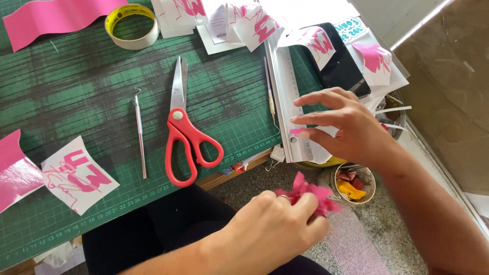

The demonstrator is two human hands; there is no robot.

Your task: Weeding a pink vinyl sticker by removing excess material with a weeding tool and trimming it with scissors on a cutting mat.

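Left hand [270, 229] clenched on crumpled pink vinyl scraps [308, 196], below metal ruler [288, 102], off surface edge. Right hand [346, 125] released, fingers spread, pink scrap on fingertip over ruler. Red scissors [186, 135] left of ruler.

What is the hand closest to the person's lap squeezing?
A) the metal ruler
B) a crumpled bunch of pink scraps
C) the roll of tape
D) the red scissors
B: the left hand is closed around a crumpled bunch of pink scraps, while the red scissors, the roll of tape and the metal ruler all lie on the green cutting mat.
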